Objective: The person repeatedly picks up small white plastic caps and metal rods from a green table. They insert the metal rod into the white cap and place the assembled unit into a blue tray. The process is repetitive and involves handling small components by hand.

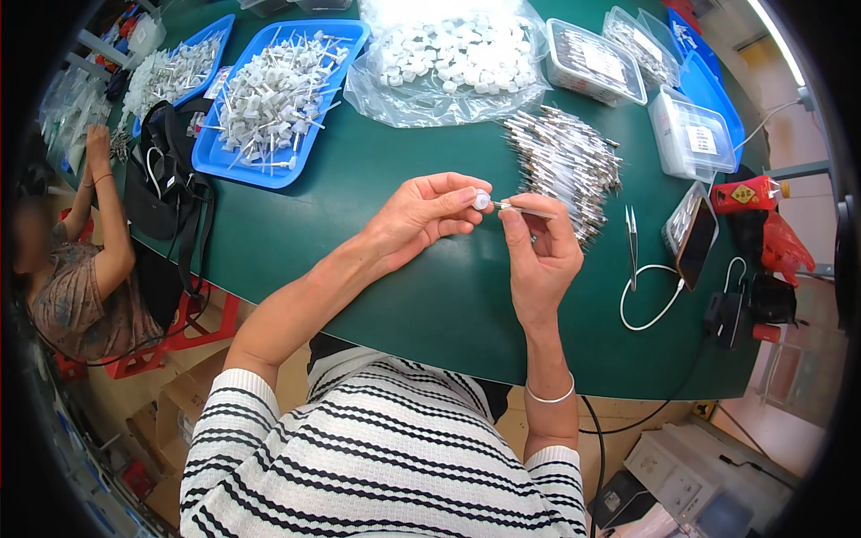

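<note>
The bare right hand [545, 258] hides part of the thin silver metal stick [537, 213], and the top edge cuts off the crinkly clear plastic bag [395, 109]

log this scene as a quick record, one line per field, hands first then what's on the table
left hand: left hand pinches a small white round piece
right hand: right hand holds a thin metallic rod, tip toward that piece; contact too small to tell
surface: green tabletop
ahead: white pieces on a clear plastic bag
ahead left: blue tray of white-headed parts
ahead right: heap of slim metallic parts
far right: tweezers, phone
nearby: co-worker at left
</note>
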A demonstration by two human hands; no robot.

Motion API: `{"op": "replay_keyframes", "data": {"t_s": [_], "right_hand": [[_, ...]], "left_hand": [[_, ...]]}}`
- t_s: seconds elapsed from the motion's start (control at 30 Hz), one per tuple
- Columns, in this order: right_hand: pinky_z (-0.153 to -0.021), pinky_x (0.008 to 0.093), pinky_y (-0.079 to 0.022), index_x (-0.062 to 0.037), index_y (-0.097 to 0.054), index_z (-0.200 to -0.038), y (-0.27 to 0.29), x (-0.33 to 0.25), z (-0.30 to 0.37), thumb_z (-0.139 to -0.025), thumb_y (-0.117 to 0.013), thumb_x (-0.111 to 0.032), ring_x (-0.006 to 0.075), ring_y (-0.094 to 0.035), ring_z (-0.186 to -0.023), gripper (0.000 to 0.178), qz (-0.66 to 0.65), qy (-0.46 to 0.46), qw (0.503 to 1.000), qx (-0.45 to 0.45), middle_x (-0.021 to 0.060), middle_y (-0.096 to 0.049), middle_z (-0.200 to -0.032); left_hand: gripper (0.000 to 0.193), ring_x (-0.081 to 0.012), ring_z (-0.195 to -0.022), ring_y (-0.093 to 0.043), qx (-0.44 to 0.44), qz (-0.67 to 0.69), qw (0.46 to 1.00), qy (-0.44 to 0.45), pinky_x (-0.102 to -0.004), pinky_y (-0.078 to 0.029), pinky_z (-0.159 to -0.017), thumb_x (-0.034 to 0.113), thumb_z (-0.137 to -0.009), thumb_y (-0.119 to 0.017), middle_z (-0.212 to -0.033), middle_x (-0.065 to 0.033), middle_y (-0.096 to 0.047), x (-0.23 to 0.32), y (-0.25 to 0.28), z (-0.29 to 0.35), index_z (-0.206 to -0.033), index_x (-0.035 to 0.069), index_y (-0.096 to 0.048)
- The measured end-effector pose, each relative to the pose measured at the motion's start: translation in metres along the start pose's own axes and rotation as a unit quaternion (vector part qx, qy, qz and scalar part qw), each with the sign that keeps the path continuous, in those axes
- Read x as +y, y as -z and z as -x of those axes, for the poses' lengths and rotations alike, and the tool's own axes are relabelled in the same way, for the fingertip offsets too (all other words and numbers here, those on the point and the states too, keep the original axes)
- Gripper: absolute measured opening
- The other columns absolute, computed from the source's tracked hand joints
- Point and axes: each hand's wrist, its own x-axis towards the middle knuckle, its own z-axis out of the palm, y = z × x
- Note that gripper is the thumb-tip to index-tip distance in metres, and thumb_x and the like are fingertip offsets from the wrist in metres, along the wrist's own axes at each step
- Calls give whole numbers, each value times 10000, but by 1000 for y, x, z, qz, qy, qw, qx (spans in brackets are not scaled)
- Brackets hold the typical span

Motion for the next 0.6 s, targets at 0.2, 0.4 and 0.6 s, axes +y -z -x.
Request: {"op": "replay_keyframes", "data": {"t_s": [0.2,0.4,0.6], "right_hand": [[-697,238,-481,-1,-595,-930,-1,1,1,-845,-629,-12,120,-597,-773,93,-7,3,1000,8,53,-605,-854],[-713,237,-483,5,-596,-937,-1,0,1,-846,-622,1,118,-589,-791,94,-2,9,1000,4,56,-605,-870],[-726,237,-485,7,-601,-947,-1,0,1,-845,-625,6,116,-587,-800,105,-15,6,1000,4,57,-603,-889]], "left_hand": [[246,-91,-785,-618,1,10,1000,12,-201,-547,-696,131,-891,-605,-903,-51,-637,0,0,0,-1092,-10,-595],[252,-85,-784,-616,-7,20,1000,17,-196,-547,-698,144,-894,-603,-904,-49,-637,0,-1,0,-1096,-8,-591],[254,-90,-801,-611,-18,25,999,24,-203,-529,-722,157,-900,-596,-923,-60,-648,0,2,0,-1087,-15,-594]]}}
